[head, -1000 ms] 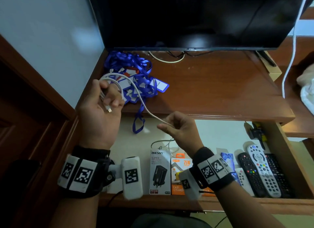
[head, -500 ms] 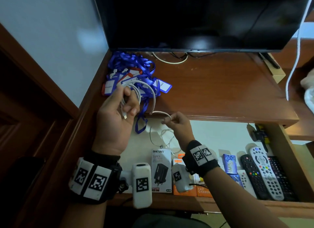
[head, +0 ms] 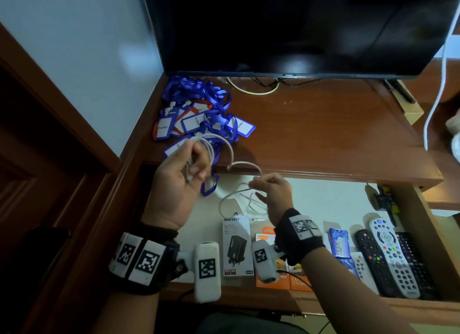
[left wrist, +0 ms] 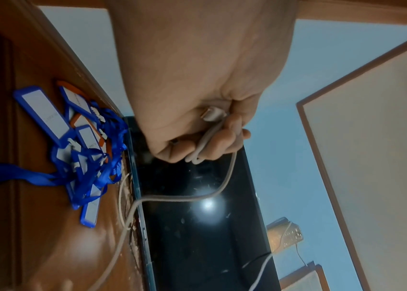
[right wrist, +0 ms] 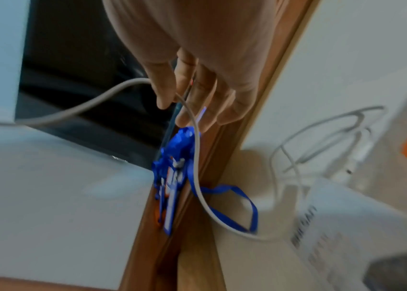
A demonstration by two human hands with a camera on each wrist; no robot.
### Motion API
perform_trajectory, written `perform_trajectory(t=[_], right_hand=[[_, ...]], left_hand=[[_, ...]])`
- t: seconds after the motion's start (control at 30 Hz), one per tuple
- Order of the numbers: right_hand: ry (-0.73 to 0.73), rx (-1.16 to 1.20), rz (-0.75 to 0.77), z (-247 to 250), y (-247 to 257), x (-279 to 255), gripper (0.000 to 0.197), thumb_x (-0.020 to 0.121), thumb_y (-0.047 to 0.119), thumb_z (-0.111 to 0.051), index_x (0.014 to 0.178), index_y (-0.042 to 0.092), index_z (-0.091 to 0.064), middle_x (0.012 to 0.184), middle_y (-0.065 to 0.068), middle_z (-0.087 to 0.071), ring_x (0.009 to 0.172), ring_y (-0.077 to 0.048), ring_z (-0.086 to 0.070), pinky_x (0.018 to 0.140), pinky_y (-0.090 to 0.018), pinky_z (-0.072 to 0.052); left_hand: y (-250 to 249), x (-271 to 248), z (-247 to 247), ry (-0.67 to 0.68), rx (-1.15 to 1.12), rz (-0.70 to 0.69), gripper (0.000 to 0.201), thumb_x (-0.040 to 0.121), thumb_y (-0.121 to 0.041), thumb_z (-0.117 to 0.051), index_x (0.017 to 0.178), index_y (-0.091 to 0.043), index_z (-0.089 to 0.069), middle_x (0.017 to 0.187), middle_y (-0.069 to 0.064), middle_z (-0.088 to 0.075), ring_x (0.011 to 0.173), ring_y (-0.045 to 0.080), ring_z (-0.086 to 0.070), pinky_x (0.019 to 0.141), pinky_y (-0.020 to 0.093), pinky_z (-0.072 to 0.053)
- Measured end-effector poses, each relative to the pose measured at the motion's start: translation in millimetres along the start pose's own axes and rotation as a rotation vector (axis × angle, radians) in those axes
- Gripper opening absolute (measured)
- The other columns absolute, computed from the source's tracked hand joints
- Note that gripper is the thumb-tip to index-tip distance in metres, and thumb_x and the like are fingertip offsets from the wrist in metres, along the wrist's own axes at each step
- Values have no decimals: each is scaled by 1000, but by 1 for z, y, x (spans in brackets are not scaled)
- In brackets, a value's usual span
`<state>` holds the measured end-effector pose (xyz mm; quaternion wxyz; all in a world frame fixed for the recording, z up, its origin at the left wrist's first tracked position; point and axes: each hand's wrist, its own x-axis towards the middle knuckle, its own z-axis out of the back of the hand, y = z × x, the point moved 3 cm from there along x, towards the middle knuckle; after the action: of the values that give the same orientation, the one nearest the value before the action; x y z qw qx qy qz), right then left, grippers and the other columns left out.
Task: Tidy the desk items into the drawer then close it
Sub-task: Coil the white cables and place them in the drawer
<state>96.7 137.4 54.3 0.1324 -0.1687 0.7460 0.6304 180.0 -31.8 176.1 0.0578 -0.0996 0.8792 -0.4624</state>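
Observation:
A white cable [head: 230,150] arcs between both hands above the open drawer [head: 323,197]. My left hand [head: 191,164] grips several coiled loops of it, with the plug end [left wrist: 211,114] under the thumb. My right hand [head: 258,184] pinches the cable's loose stretch [right wrist: 192,118] between thumb and forefinger, just in front of the desk edge. A pile of blue lanyards with name badges [head: 199,114] lies on the desk top at the left; one strap [head: 209,187] hangs over the edge into the drawer.
In the drawer lie a thin white cord [head: 239,199], a charger box [head: 236,244], orange boxes [head: 271,281], blue packets [head: 338,241] and three remotes [head: 390,256]. A dark monitor [head: 298,27] stands at the back of the desk [head: 323,134]. A wall borders the left.
My right hand has come closer to the left and lower, shortening the cable between them into a slack arc. The left hand has dropped slightly with more loops in it.

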Motion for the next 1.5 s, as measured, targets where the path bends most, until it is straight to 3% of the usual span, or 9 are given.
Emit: perform_trajectory(t=[0.23, 0.43, 0.73, 0.97, 1.13, 1.27, 1.37, 1.43, 1.5], right_hand=[[-19, 87, 319, 69, 76, -12, 31, 80, -4, -66, 64, 14, -46, 53, 3, -45, 46, -13, -37, 47, -21, -34], [100, -513, 318, 68, 65, -29, 20, 72, -2, -78, 63, -7, -60, 46, -5, -54, 40, -12, -42, 41, -20, -32], [688, -1119, 208, 23, 26, -73, 22, 82, 6, -71, 64, 18, -69, 42, 13, -56, 41, -1, -53, 54, -19, -51], [930, -935, 143, 3, 38, -100, 35, 88, 1, -62, 60, 23, -61, 41, 16, -54, 38, -2, -48, 52, -17, -42], [924, -660, 71, 16, 38, -94, 24, 89, 1, -56, 66, 6, -62, 46, 5, -46, 41, -7, -34, 46, -19, -30], [937, -467, 25, 29, 37, -90, 24, 85, 11, -54, 63, 9, -62, 49, -1, -38, 44, -11, -28, 47, -19, -25], [995, -320, 4, 31, 43, -90, 24, 84, 18, -60, 62, 12, -63, 51, -3, -37, 43, -10, -24, 47, -17, -22], [1035, -186, 5, 31, 51, -89, 26, 81, 32, -69, 62, 14, -64, 54, -5, -40, 43, -9, -24, 46, -16, -22], [1002, -45, 18, 32, 62, -87, 31, 78, 40, -73, 64, 13, -65, 50, 1, -42, 44, -9, -21, 47, -21, -19]], left_hand=[[-8, 3, 26, -166, -121, -35, 30, 95, -29, -39, 73, -20, -56, 58, -6, -33, 57, 9, -25, 64, 25, -24], [12, 9, 19, -199, -130, 23, 30, 101, -28, -32, 77, -19, -47, 56, -6, -31, 51, 7, -33, 64, 25, -25], [22, 20, 12, -270, -17, 7, 32, 103, -27, -31, 74, -22, -43, 62, -5, -33, 58, 8, -36, 65, 26, -24], [29, 15, -6, -218, 26, 42, 62, 103, -30, -28, 55, -26, -67, 85, -7, -70, 94, 11, -60, 85, 29, -32], [24, 15, -4, -141, -22, -2, 46, 105, -27, -21, 92, -22, -66, 131, 1, -62, 128, 17, -51, 94, 30, -31], [23, 9, -10, -60, 415, 5, 43, 106, -17, -21, 135, 2, -46, 137, 10, -54, 111, 1, -56, 107, 12, -27], [35, 4, -17, 110, 721, 80, 44, 106, -23, -23, 129, -5, -55, 134, 1, -57, 115, -2, -50, 105, 8, -25], [47, -2, -18, 218, 748, 233, 47, 106, -30, -22, 103, -32, -68, 118, -21, -62, 121, -11, -44, 108, 17, -23], [57, -5, -17, 249, 844, 312, 55, 105, -30, -23, 77, -36, -69, 99, -11, -62, 100, -15, -52, 102, 21, -29]])
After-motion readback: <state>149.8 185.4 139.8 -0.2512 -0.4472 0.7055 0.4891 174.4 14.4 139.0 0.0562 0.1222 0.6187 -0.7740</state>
